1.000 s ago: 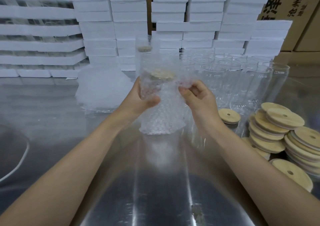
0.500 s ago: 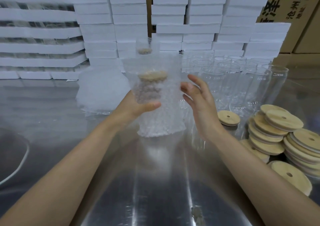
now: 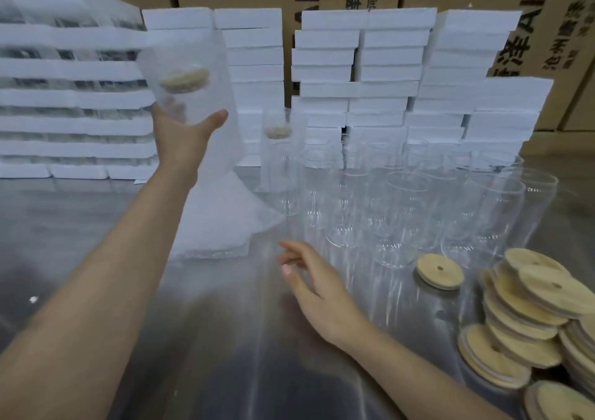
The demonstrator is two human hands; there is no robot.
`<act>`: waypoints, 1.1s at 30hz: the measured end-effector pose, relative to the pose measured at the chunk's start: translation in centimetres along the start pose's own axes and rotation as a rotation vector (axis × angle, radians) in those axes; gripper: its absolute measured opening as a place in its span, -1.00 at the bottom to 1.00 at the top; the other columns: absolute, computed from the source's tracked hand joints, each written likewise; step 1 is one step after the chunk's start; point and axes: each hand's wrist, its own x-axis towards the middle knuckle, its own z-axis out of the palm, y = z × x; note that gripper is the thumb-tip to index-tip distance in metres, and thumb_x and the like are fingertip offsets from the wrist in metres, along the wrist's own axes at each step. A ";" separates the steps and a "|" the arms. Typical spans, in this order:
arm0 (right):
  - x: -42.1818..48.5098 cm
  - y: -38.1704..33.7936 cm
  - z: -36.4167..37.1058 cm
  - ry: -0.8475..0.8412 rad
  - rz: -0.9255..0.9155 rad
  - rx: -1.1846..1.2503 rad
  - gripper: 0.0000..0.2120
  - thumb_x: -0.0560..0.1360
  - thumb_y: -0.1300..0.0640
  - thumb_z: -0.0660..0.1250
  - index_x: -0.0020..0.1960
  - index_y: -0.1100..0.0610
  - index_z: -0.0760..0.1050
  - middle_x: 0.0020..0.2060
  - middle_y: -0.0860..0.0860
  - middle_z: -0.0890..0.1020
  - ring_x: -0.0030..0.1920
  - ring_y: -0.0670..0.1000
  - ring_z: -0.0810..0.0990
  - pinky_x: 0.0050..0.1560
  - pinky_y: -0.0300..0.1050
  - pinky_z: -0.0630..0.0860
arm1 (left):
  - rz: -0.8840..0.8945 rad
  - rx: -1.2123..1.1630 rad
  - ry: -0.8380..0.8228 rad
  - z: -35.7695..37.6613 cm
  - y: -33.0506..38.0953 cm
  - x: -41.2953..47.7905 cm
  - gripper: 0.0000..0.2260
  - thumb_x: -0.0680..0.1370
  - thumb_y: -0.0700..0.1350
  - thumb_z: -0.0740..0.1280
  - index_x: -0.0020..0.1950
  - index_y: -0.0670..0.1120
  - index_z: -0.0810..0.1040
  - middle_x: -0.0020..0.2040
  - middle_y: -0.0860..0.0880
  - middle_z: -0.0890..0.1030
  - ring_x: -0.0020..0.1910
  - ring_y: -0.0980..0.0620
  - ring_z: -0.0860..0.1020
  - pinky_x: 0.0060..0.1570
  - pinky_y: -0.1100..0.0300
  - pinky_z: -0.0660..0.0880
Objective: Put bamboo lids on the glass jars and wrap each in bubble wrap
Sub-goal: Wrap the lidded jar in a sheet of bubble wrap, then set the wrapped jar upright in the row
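Note:
My left hand (image 3: pixel 186 133) holds a bubble-wrapped jar (image 3: pixel 190 97) raised at the upper left, its bamboo lid (image 3: pixel 184 79) showing through the wrap. My right hand (image 3: pixel 318 284) hovers low over the steel table with relaxed fingers, holding nothing. Another wrapped, lidded jar (image 3: pixel 278 152) stands at the back centre. Several bare glass jars (image 3: pixel 405 213) crowd the middle right. Bamboo lids (image 3: pixel 541 316) are piled at the right, and one lid (image 3: pixel 439 271) lies apart. A stack of bubble wrap sheets (image 3: pixel 222 223) lies behind my left forearm.
White foam boxes (image 3: pixel 363 75) are stacked along the back, with more at the left (image 3: pixel 70 97). Brown cartons (image 3: pixel 547 33) stand behind them. The steel table (image 3: pixel 225 355) reflects light in front of me.
My left hand lifted the wrapped jar up and away to the left. My right hand let go of the wrap and dropped toward the table. The camera tilted upward.

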 end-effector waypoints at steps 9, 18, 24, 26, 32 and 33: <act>0.3 0.9 0.1 -0.064 -0.058 -0.074 -0.70 0.58 0.00 0.19 0.31 -0.08 0.43 0.10 -0.21 0.55 0.19 -0.25 0.48 0.22 -0.42 0.32 | -0.102 0.283 0.090 7.6 -8.6 7.6 -0.28 0.31 0.01 0.59 0.26 -0.19 0.24 0.24 -0.10 0.41 0.24 -0.09 0.43 0.27 0.06 0.40; 0.4 1.6 0.3 -0.112 -0.128 -0.069 -0.69 0.52 -0.12 0.14 0.26 -0.25 0.39 0.05 -0.30 0.53 0.17 -0.22 0.52 0.18 -0.29 0.47 | -0.268 0.496 0.050 10.4 -14.4 7.0 -0.22 0.37 -0.01 0.56 0.36 -0.29 0.19 0.35 -0.24 0.36 0.34 -0.21 0.38 0.29 -0.08 0.37; 0.6 1.8 0.2 -0.128 -0.144 -0.060 -0.68 0.52 -0.13 0.13 0.27 -0.31 0.28 0.07 -0.29 0.52 0.11 -0.19 0.55 0.15 -0.21 0.50 | -0.357 0.539 -0.091 10.4 -14.7 7.1 -0.20 0.41 -0.01 0.52 0.41 -0.28 0.10 0.40 -0.25 0.30 0.36 -0.23 0.34 0.33 -0.07 0.34; 0.6 1.8 0.2 -0.127 -0.145 -0.057 -0.69 0.52 -0.14 0.12 0.26 -0.30 0.29 0.06 -0.28 0.53 0.08 -0.15 0.57 0.13 -0.18 0.50 | -0.412 0.506 -0.117 10.2 -14.0 7.1 -0.17 0.41 0.01 0.52 0.44 -0.26 0.08 0.41 -0.23 0.31 0.37 -0.21 0.34 0.32 -0.09 0.36; 1.0 1.4 -0.1 -0.020 -0.072 0.016 -0.82 0.55 -0.05 0.19 0.10 -0.24 0.49 -0.06 -0.17 0.62 0.00 -0.19 0.59 0.00 -0.43 0.42 | -0.332 0.310 -0.032 9.3 -9.0 4.7 -0.31 0.49 0.04 0.41 0.44 -0.24 0.17 0.38 -0.15 0.37 0.33 -0.13 0.41 0.27 0.05 0.41; 1.2 1.2 -0.2 0.016 -0.065 0.041 -0.82 0.57 0.03 0.21 0.07 -0.22 0.49 -0.09 -0.14 0.64 -0.02 -0.19 0.59 -0.01 -0.45 0.41 | -0.312 0.232 -0.001 9.1 -7.8 3.5 -0.36 0.53 0.04 0.35 0.46 -0.21 0.16 0.39 -0.12 0.37 0.32 -0.11 0.41 0.27 0.06 0.40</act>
